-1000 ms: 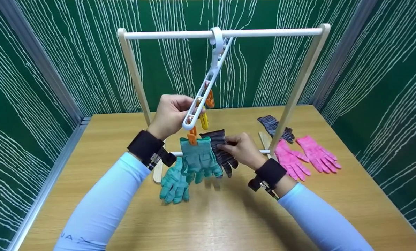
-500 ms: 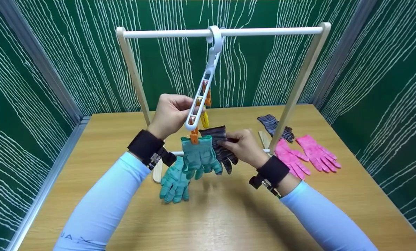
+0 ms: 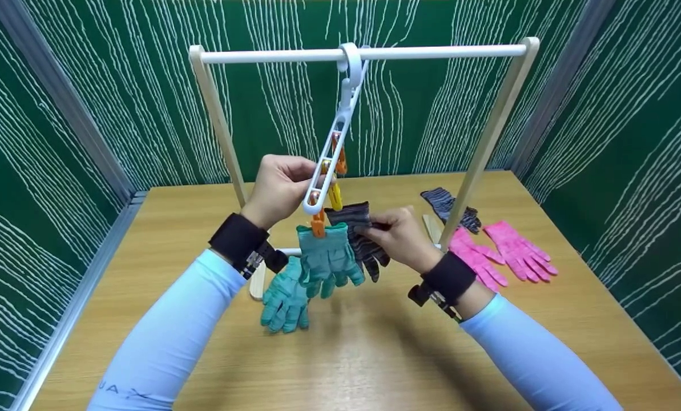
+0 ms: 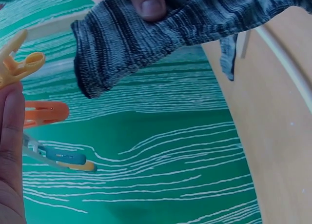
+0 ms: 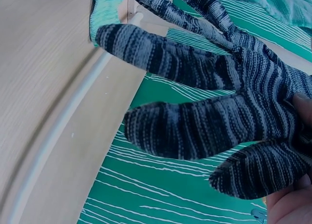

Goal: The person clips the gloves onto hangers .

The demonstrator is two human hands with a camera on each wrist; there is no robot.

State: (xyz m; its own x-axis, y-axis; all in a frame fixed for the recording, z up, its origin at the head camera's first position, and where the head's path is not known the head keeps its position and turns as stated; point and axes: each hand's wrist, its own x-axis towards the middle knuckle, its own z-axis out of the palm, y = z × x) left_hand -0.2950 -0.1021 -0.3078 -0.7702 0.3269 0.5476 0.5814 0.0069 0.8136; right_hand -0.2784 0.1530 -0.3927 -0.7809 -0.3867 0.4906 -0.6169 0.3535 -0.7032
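Note:
In the head view my left hand (image 3: 283, 185) pinches a yellow clothespin (image 3: 335, 195) on the white hanger (image 3: 346, 108). Its jaws stand spread in the left wrist view. My right hand (image 3: 403, 237) grips a dark striped knit glove (image 3: 354, 214), fingers dangling. The glove's cuff (image 4: 105, 43) lies just beyond the clothespin, apart from it in the left wrist view. Up close, the right wrist view shows the glove's striped fingers (image 5: 185, 129). Nearer to me, a green glove (image 3: 327, 254) hangs from an orange clothespin (image 3: 318, 224).
The hanger hooks over the top bar (image 3: 443, 52) of a wooden stand. Another orange clothespin (image 3: 341, 160) hangs farther back. On the table (image 3: 340, 365) lie a second green glove (image 3: 286, 305), another striped glove (image 3: 443, 202) and two pink gloves (image 3: 517, 251).
The hanger's far end has swung left, nearly in line with its hook. My right hand has raised the striped glove slightly toward the yellow clothespin. My left hand stays in place.

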